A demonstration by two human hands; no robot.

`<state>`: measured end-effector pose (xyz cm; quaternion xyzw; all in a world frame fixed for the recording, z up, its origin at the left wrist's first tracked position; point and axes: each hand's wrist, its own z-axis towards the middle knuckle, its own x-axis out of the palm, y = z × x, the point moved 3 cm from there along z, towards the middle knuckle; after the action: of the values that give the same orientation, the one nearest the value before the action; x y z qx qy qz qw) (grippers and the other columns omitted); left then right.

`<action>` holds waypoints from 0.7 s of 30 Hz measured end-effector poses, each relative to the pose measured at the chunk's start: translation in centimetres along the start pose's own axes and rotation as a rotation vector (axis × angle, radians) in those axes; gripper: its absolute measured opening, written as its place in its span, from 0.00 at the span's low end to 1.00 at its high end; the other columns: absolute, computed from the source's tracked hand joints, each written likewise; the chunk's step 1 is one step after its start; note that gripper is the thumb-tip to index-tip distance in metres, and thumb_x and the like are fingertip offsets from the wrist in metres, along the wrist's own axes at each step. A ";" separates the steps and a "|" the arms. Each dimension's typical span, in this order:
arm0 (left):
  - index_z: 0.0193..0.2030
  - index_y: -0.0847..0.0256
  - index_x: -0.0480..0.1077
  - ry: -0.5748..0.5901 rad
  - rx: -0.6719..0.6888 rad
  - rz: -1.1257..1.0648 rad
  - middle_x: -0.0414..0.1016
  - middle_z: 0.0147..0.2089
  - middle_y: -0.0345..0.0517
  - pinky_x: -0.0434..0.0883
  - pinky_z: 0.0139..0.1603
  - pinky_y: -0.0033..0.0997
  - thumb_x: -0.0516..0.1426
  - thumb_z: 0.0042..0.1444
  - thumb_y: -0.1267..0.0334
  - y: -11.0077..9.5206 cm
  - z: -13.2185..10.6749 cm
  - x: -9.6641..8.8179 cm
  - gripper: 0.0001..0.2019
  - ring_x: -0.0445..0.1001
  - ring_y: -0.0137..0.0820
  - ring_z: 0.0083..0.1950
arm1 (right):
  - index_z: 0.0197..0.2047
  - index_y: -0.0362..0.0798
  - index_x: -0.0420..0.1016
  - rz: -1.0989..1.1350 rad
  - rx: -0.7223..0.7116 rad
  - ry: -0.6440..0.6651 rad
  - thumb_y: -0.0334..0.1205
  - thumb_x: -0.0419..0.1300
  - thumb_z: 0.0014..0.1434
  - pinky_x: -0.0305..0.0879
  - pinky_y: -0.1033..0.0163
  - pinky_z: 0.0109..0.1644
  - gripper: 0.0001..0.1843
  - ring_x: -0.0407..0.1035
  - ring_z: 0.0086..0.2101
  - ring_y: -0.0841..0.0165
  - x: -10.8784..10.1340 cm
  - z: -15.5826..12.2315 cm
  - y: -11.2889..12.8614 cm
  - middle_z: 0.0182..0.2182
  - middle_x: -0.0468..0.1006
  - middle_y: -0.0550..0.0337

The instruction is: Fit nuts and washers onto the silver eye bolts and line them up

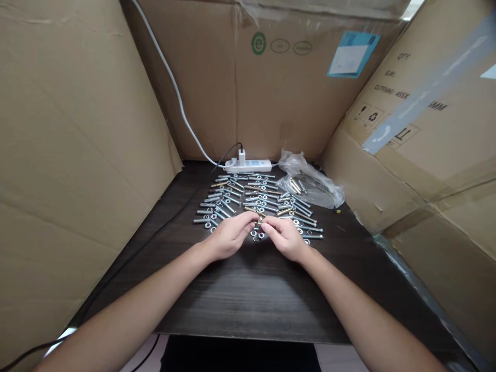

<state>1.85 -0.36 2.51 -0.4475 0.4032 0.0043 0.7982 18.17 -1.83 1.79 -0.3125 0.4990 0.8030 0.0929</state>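
My left hand and my right hand meet above the dark wooden table, fingers pinched together on one small metal bolt held between them. Just beyond and beneath the hands lie several silver and brass-coloured bolts spread in rows, with loose washers and nuts near my fingertips.
A clear plastic bag with more hardware lies at the back right. A white power strip with a plugged charger and white cable sits at the back. Cardboard boxes wall in the table on the left, back and right. A black cable runs along the left.
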 end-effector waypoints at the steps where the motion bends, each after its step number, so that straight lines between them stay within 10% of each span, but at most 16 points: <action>1: 0.49 0.60 0.65 0.000 -0.002 -0.001 0.72 0.45 0.45 0.68 0.45 0.29 0.43 0.66 0.60 0.0 0.0 0.1 0.13 0.71 0.30 0.43 | 0.32 0.46 0.71 0.017 0.000 0.002 0.44 0.48 0.65 0.55 0.67 0.29 0.16 0.60 0.23 0.72 0.0 0.0 0.0 0.21 0.67 0.64; 13: 0.30 0.62 0.61 0.042 -0.043 -0.114 0.62 0.26 0.38 0.62 0.30 0.26 0.42 0.66 0.58 0.4 0.0 0.5 0.16 0.61 0.25 0.28 | 0.30 0.46 0.69 0.052 0.012 0.009 0.44 0.48 0.65 0.58 0.67 0.31 0.16 0.63 0.26 0.70 0.3 0.0 0.1 0.23 0.69 0.62; 21: 0.49 0.60 0.61 -0.121 -0.078 -0.074 0.66 0.34 0.40 0.65 0.36 0.28 0.48 0.63 0.58 0.9 -0.1 0.0 0.11 0.64 0.27 0.33 | 0.29 0.46 0.69 0.056 0.010 -0.015 0.44 0.47 0.65 0.54 0.67 0.28 0.17 0.59 0.23 0.72 -0.1 0.1 0.3 0.21 0.67 0.64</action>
<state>1.40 0.12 1.84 -0.4919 0.3369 0.0178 0.8027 18.02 -1.83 2.08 -0.2917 0.5107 0.8052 0.0757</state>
